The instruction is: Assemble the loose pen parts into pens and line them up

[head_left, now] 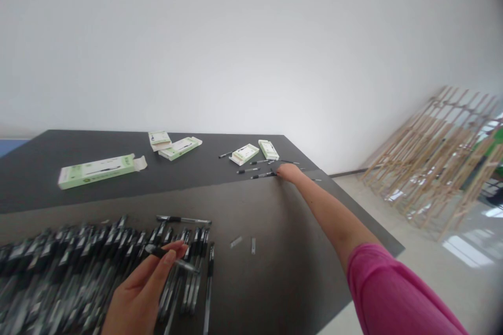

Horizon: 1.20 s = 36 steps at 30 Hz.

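My left hand (147,282) pinches a black-and-clear gel pen (187,266) between thumb and fingers, held above the right end of a large pile of similar pens (70,267). Far across the dark table, my right hand (287,171) reaches down with bent fingers among several scattered pens (248,170). Its fingertips are turned away and small, so what they hold, if anything, is hidden. A single pen (184,220) lies crosswise just behind the pile, and another (209,288) lies along its right edge.
Green-and-white pen boxes lie toward the back: a long one (100,170) at left, two (179,147) in the middle, and two (244,154) near my right hand. Small clear pieces (253,245) sit on the table (236,209). Wooden racks (436,157) stand on the floor at right.
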### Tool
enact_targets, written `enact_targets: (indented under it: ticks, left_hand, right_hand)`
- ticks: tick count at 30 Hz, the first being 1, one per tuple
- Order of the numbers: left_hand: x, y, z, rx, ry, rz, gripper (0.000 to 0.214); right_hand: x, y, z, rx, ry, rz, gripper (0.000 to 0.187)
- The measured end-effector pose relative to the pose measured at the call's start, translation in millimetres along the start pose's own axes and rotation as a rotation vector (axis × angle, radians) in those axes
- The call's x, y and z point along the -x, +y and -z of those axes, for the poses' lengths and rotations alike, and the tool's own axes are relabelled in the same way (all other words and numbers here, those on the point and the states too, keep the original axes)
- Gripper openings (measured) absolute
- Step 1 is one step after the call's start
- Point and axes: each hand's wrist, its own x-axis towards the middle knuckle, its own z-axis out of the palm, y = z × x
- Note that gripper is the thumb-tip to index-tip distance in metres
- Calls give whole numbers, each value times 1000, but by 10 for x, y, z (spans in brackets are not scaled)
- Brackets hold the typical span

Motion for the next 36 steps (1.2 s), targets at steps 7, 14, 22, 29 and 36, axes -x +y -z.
enact_targets:
  ticks: [7, 14, 22, 29, 36]
  left_hand:
    - [-7, -59, 20, -86, -77, 101, 33]
    - [11, 73, -34, -158, -162, 26, 38]
    - [129, 228, -145, -399, -395, -444, 21]
    - [242, 231, -200, -506, -490, -662, 17]
    - [293, 203, -199, -502, -524, -735, 18]
  right_hand:
    - [-89, 0, -21, -128, 18, 47, 32]
    - [111, -112, 234, -462, 261, -25, 22]
    - [1007, -1113, 522, -1324, 489, 124, 24]
    - [2069, -1990, 713, -2056, 385, 280, 16]
    - [2185, -2193, 591, -2029, 385, 315, 14]
